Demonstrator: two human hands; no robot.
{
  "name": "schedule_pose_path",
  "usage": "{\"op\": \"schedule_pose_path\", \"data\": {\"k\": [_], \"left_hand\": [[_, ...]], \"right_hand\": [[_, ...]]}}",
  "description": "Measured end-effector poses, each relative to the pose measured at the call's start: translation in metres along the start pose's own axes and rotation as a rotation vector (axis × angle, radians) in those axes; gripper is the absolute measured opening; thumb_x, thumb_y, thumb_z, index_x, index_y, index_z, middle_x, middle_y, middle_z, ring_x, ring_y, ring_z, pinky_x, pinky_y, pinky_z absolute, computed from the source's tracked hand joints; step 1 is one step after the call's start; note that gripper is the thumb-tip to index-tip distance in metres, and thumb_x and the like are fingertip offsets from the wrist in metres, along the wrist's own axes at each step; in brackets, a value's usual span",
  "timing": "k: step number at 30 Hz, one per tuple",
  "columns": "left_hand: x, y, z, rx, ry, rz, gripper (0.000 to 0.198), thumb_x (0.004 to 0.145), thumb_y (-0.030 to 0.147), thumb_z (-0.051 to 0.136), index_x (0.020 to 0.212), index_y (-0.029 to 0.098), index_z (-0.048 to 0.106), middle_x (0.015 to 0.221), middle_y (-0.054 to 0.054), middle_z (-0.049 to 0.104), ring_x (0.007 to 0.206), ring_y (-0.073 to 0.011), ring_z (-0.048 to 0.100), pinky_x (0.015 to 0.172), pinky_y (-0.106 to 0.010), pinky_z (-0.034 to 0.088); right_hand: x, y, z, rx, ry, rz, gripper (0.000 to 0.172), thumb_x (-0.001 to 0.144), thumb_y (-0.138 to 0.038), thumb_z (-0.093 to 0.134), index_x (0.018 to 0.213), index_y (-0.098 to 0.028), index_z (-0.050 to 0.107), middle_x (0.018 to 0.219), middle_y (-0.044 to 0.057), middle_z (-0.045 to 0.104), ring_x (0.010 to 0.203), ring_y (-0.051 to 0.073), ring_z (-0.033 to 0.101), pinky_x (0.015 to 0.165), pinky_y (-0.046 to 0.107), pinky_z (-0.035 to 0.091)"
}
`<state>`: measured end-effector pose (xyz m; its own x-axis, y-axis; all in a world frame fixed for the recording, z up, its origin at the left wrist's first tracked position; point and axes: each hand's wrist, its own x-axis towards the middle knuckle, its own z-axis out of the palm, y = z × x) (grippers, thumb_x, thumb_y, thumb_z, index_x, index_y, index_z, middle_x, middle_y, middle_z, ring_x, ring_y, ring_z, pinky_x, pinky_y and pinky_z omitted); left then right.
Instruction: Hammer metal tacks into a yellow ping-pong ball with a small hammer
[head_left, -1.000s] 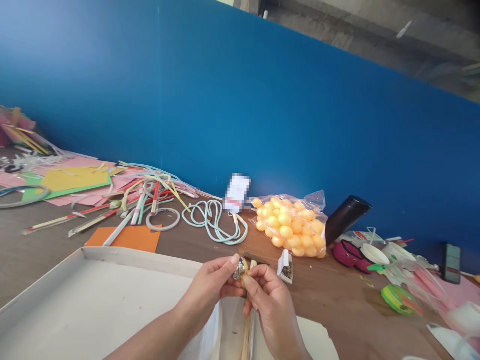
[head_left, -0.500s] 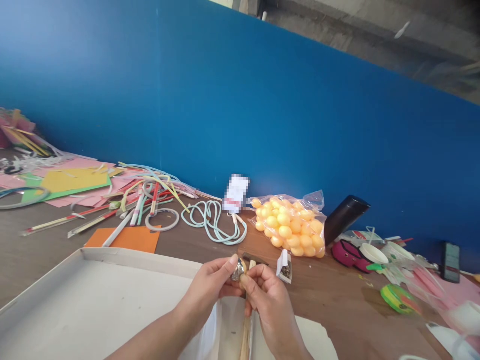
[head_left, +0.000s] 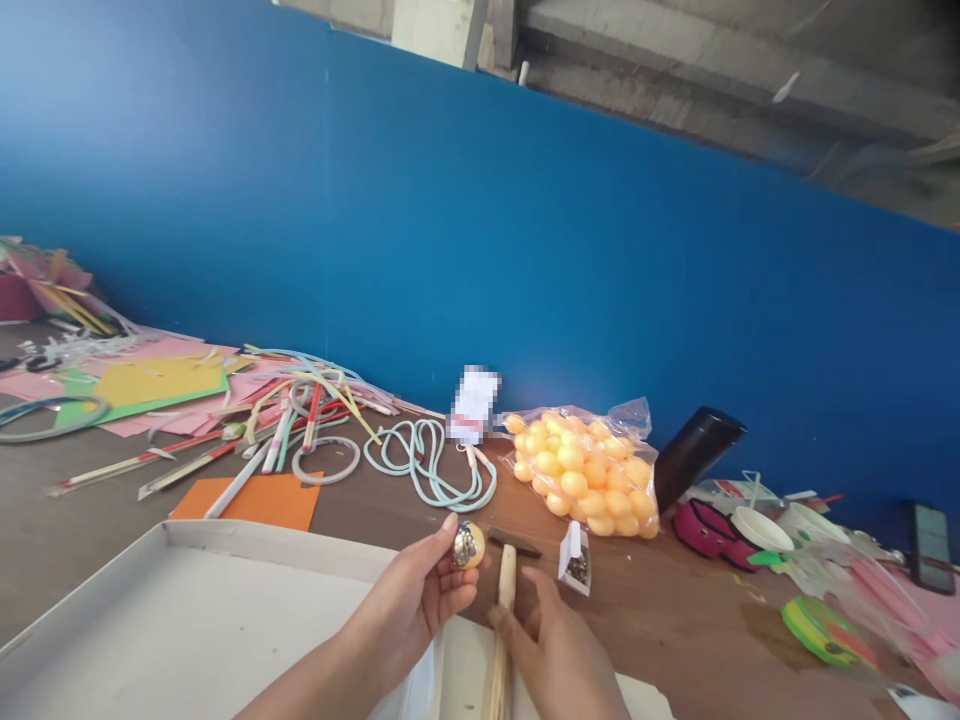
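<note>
Scanning from the left, I saw flat sheets of pink, yellow and green paper (head_left: 150, 380) lying on the brown worktop (head_left: 675, 600), with a loose tangle of thin straws (head_left: 277, 430) beside them and an orange card (head_left: 259, 502) in front. A shallow white tray (head_left: 285, 540) with a low rim took up the near left corner. Behind it lay a pale green cord (head_left: 429, 458) in soft loops.

My left hand (head_left: 420, 595) was closed on a small round ball (head_left: 469, 545), pinched at the fingertips just above the tray's far rim; it looked orange on one side and silvery and studded on the other. Just right of it, my right hand (head_left: 555, 650) was curled around the pale wooden handle of a hammer (head_left: 506, 590), whose dark head pointed away from me. The two hands were apart.

Further right sat a small open packet (head_left: 576, 558), a crinkled clear bag of orange balls (head_left: 585, 470), a black cylinder (head_left: 697, 450) lying tilted, and a phone (head_left: 932, 535). A smooth blue panel (head_left: 525, 250) closed off the back.
</note>
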<state>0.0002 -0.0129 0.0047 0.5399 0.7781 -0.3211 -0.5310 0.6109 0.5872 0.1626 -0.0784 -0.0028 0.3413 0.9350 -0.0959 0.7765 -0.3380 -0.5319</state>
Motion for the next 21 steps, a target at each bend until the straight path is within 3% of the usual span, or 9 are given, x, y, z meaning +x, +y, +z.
{"op": "schedule_pose_path", "data": {"k": [3, 6, 9, 12, 17, 21], "left_hand": [[-0.001, -0.001, 0.001, -0.008, 0.023, 0.018, 0.029, 0.076, 0.037, 0.062, 0.089, 0.011, 0.063, 0.082, -0.009, 0.067, 0.062, -0.0091, 0.062, 0.06, -0.018, 0.055], [-0.001, -0.001, 0.003, -0.001, 0.028, 0.038, 0.026, 0.076, 0.035, 0.063, 0.087, 0.011, 0.063, 0.082, -0.009, 0.066, 0.063, -0.0102, 0.062, 0.058, -0.018, 0.055], [-0.001, -0.001, 0.005, 0.02, 0.017, 0.017, 0.024, 0.074, 0.033, 0.065, 0.087, 0.012, 0.062, 0.079, -0.007, 0.065, 0.061, -0.0104, 0.062, 0.056, -0.019, 0.055], [0.001, -0.004, 0.004, 0.058, 0.016, 0.007, 0.029, 0.071, 0.033, 0.068, 0.09, 0.013, 0.062, 0.071, -0.005, 0.063, 0.058, -0.0109, 0.061, 0.049, -0.019, 0.052], [0.008, -0.015, 0.002, 0.123, -0.035, 0.087, 0.038, 0.065, 0.037, 0.073, 0.093, 0.013, 0.063, 0.068, -0.003, 0.061, 0.054, -0.0113, 0.059, 0.044, -0.019, 0.049], [0.009, -0.014, 0.013, 0.142, -0.002, 0.115, 0.037, 0.064, 0.037, 0.073, 0.09, 0.013, 0.064, 0.066, -0.002, 0.059, 0.054, -0.0106, 0.058, 0.044, -0.019, 0.049]], "right_hand": [[-0.002, -0.008, 0.01, -0.047, -0.025, 0.021, 0.064, 0.069, -0.04, 0.06, 0.127, -0.018, 0.045, 0.112, 0.015, 0.064, 0.098, 0.034, 0.06, 0.074, 0.039, 0.043], [0.0, -0.008, 0.019, -0.076, -0.005, 0.033, 0.068, 0.067, -0.029, 0.059, 0.132, -0.018, 0.041, 0.122, 0.016, 0.058, 0.101, 0.034, 0.059, 0.078, 0.041, 0.044], [0.007, 0.002, 0.027, -0.032, 0.041, 0.05, 0.067, 0.062, -0.02, 0.058, 0.128, -0.022, 0.046, 0.119, 0.013, 0.061, 0.098, 0.033, 0.061, 0.076, 0.04, 0.044], [0.017, 0.014, 0.033, 0.172, 0.029, 0.023, 0.058, 0.061, -0.016, 0.057, 0.118, -0.025, 0.056, 0.106, 0.007, 0.069, 0.097, 0.029, 0.062, 0.079, 0.033, 0.043], [0.032, 0.023, 0.033, 0.464, 0.005, 0.004, 0.046, 0.06, -0.017, 0.058, 0.105, -0.02, 0.066, 0.097, 0.007, 0.071, 0.092, 0.027, 0.063, 0.076, 0.029, 0.043], [0.038, 0.025, 0.032, 0.731, -0.053, 0.034, 0.034, 0.059, -0.021, 0.061, 0.092, -0.017, 0.069, 0.08, 0.004, 0.072, 0.081, 0.025, 0.063, 0.069, 0.028, 0.043]]}}
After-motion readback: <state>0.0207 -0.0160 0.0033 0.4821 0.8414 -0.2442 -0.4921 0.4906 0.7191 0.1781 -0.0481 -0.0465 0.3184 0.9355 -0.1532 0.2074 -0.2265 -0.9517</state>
